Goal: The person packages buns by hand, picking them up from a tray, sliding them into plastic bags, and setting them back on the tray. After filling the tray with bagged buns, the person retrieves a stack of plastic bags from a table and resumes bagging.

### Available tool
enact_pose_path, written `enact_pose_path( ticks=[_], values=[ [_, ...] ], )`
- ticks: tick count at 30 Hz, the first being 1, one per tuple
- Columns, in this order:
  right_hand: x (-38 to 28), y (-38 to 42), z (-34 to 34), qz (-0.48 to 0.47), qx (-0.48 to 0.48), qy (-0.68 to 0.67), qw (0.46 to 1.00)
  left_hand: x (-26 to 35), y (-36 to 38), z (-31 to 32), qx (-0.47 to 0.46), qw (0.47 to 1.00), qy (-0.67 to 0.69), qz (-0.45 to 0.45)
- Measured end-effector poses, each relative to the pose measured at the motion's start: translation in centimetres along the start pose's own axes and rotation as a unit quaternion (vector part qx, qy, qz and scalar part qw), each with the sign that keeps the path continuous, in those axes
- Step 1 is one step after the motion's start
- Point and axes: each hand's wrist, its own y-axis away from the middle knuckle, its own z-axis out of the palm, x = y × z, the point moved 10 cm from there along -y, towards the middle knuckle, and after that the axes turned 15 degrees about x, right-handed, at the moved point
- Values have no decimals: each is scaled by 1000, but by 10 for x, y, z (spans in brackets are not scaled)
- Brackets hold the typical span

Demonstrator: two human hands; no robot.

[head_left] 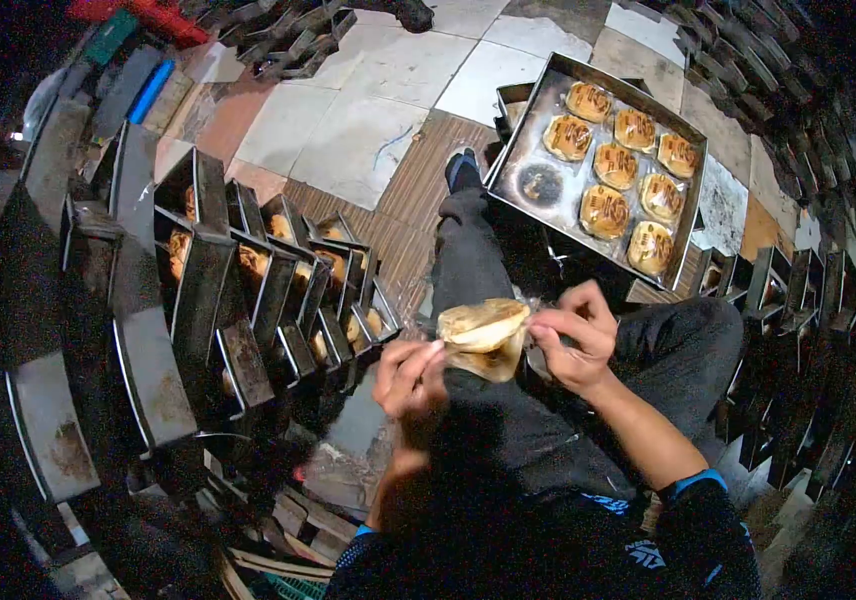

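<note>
The person sits on the floor (368,110) with one leg stretched forward, both hands raised over the lap. The left hand (410,375) pinches the near-left edge of a round bun (483,325), fingers curled; the right hand (573,335) pinches the bun's right side, where a thin clear wrapper (496,362) sags beneath it. Neither hand is spread; both are closed in a fingertip hold on bun and wrapper. The bun hangs in the air between the hands, above the dark trouser leg (473,250), touching no tray.

Ahead and to the right a metal tray (538,120) lies tilted, its raised rim framing eight buns (613,165) and one bare spot at its near-left corner. Its lower edge sits just beyond the right knee.

To the left a fanned row of tilted trays (248,290) stands on edge, close-packed, some showing buns between them; their nearest corners come just beside the left hand. More stacked trays (798,290) crowd the right side. Open room is the tiled floor ahead, between the left row and the tray.
</note>
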Motion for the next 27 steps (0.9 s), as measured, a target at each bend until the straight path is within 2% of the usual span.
enact_pose_path(
  ticks=[1,2,4,5,6,7,8,10,11,12,13,14,15,16,17,18,19,20,22,24,25,26,27],
  values=[
    [1,-2,7,-6,1,4,1000,2,0,9,-34,999,32,-2],
    [-19,-12,23,-77,-5,-9,997,6,-3,20,-48,997,55,33],
    [-13,-27,47,-70,-26,-10,997,1,-11,36,20,999,-2,30],
    [3,-40,43,-40,29,10,999,-21,-21,30,51,995,-12,-89],
    [45,-42,27,120,103,11,987,-43,-25,21,84,975,-20,-204],
    [44,-33,23,132,105,25,985,-45,-23,22,37,978,41,-203],
    [38,-18,16,145,108,39,983,-71,19,15,32,884,104,-454],
    [37,28,5,201,63,62,976,-57,34,-11,-57,882,36,-466],
    [46,62,1,249,32,86,964,-37,31,-21,-72,932,21,-355],
    [65,107,-4,334,2,84,939,-17,35,-28,-89,967,10,-240],
    [68,131,-6,379,-36,96,920,-24,48,-39,-100,965,12,-243],
    [71,147,-8,420,-73,105,898,-2,44,-39,-155,984,27,-89],
    [71,145,-11,395,-121,104,905,24,52,-38,-202,976,44,69],
    [71,140,-11,368,-171,100,909,30,62,-41,-207,975,48,69],
    [52,95,-23,249,-106,150,951,12,51,-48,-136,983,-56,-112],
    [43,66,-31,257,-92,183,945,-5,49,-70,-52,944,-158,-286],
    [23,44,-18,218,-125,110,962,-6,36,-65,-38,933,-111,-340],
    [4,27,-5,174,-156,39,971,-16,32,-55,-58,888,-93,-446],
    [-38,6,34,47,-225,2,973,-31,10,-30,-45,915,-40,-398],
    [-17,23,67,74,-298,-20,952,-49,2,-3,-52,897,10,-439],
    [-1,23,73,124,-314,-33,941,-51,-12,3,-79,933,-33,-349],
    [11,16,72,117,-297,-24,948,-46,-21,7,-52,943,-18,-328],
    [40,13,66,193,-264,-28,945,-47,-24,8,-35,948,2,-315]
  ],
)
